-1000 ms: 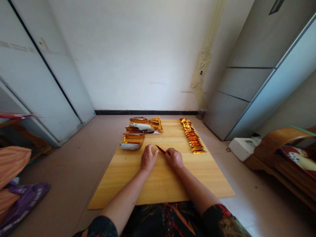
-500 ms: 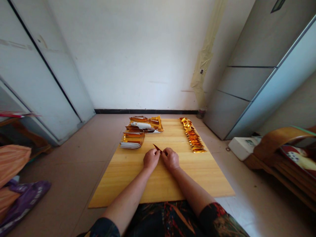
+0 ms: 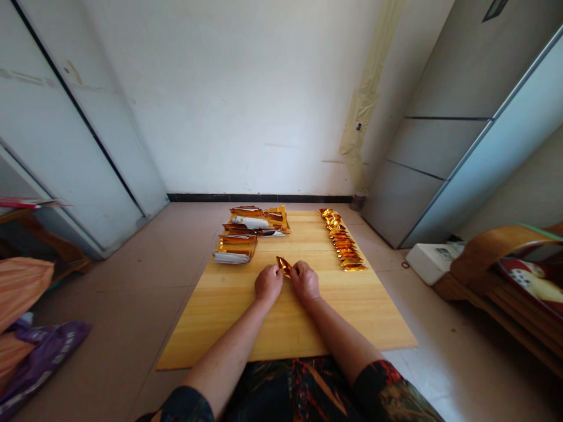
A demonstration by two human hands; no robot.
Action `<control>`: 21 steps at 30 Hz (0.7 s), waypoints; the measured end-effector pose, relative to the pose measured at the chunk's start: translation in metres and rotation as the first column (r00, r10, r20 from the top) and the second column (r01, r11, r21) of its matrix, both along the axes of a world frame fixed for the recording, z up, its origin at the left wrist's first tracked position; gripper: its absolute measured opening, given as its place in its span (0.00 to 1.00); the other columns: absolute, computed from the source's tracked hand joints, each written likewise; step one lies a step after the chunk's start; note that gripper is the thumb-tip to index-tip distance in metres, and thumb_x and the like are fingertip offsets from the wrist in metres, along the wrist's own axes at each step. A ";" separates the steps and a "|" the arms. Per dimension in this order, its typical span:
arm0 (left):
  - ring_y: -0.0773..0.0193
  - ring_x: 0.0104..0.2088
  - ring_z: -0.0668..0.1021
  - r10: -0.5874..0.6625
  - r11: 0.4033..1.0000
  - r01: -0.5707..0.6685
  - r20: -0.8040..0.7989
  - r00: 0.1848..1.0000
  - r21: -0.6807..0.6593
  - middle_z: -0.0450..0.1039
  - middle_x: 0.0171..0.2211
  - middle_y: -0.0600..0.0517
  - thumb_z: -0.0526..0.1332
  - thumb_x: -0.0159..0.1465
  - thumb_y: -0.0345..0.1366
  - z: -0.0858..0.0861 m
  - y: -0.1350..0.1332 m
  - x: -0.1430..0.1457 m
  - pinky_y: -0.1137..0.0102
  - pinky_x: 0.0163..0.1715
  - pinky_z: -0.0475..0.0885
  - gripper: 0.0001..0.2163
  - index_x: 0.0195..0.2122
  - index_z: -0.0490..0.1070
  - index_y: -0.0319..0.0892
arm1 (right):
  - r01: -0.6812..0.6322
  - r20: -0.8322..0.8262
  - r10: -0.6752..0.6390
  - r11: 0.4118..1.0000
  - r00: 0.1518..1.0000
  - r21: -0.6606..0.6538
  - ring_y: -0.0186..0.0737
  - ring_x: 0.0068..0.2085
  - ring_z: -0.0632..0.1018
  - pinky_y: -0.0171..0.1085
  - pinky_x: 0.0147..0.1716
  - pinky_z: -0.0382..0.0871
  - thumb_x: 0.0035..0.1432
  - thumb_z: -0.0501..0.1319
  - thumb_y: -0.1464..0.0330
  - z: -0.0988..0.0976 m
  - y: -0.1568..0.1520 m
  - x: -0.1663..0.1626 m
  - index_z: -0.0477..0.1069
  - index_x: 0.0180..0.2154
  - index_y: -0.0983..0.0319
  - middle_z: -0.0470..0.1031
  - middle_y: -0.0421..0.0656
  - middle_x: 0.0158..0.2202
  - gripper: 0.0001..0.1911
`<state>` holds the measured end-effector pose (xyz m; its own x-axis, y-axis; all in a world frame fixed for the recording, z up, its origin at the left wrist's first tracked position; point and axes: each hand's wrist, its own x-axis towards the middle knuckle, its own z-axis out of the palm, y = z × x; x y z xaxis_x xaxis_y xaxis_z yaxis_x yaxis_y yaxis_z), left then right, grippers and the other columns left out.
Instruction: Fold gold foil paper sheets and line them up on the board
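Observation:
A small piece of gold foil paper is pinched between my two hands above a yellow wooden board on the floor. My left hand grips its left end with closed fingers. My right hand grips its right end, fingers curled. The two hands sit close together near the board's middle. A row of several folded gold foil pieces runs along the board's right side. Stacks of flat gold foil sheets lie at the board's far left.
Another foil stack lies at the board's far end. A grey cabinet stands at the right, a white box and a wooden chair beside it. Bags lie at the left.
My hands have drawn together around the foil piece. It was a thin dark strip held edge-on and now shows a wider shiny gold face between my fingers.

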<state>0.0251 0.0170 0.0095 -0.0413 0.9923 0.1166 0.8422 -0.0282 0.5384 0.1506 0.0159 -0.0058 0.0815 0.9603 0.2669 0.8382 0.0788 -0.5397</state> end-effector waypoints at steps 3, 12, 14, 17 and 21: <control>0.64 0.34 0.75 0.007 1.000 -0.007 -0.019 1.000 -0.014 0.76 0.33 0.49 0.52 0.64 0.36 -0.001 0.001 0.001 0.72 0.29 0.59 0.12 0.29 0.73 0.41 | 0.001 -0.038 0.000 0.999 0.999 0.032 0.33 0.27 0.69 0.31 0.27 0.54 0.60 0.52 0.68 -0.003 0.002 0.000 0.68 0.28 0.61 0.72 0.40 0.27 0.10; 0.65 0.34 0.75 0.019 1.000 -0.020 -0.034 0.999 -0.013 0.76 0.33 0.49 0.52 0.64 0.36 -0.006 0.005 0.000 0.72 0.29 0.57 0.11 0.29 0.72 0.41 | -0.004 -0.137 0.019 0.994 0.990 0.107 0.34 0.27 0.69 0.31 0.27 0.55 0.57 0.53 0.68 -0.011 0.006 0.002 0.65 0.25 0.60 0.70 0.39 0.26 0.09; 0.65 0.34 0.74 0.011 1.000 -0.012 -0.031 0.999 -0.007 0.75 0.33 0.49 0.52 0.64 0.36 -0.006 0.004 0.000 0.72 0.29 0.57 0.11 0.29 0.72 0.41 | 0.005 -0.144 0.010 0.995 0.990 0.101 0.33 0.27 0.68 0.31 0.27 0.55 0.57 0.53 0.68 -0.011 0.006 0.003 0.65 0.25 0.60 0.70 0.39 0.25 0.09; 0.65 0.34 0.74 0.000 1.000 0.000 -0.022 1.000 -0.009 0.75 0.33 0.50 0.53 0.64 0.36 -0.004 0.003 0.000 0.72 0.29 0.57 0.11 0.29 0.72 0.41 | 0.007 -0.139 0.006 0.996 0.990 0.092 0.33 0.25 0.68 0.31 0.26 0.54 0.57 0.53 0.68 -0.010 0.006 0.002 0.66 0.25 0.60 0.70 0.39 0.25 0.09; 0.65 0.32 0.74 0.005 1.000 -0.005 -0.001 1.000 -0.011 0.75 0.32 0.50 0.54 0.63 0.37 -0.002 0.002 0.000 0.71 0.28 0.56 0.11 0.29 0.73 0.41 | -0.006 -0.113 0.018 0.994 0.993 0.106 0.33 0.26 0.69 0.31 0.26 0.55 0.56 0.53 0.67 -0.009 0.004 0.002 0.67 0.26 0.60 0.71 0.39 0.25 0.09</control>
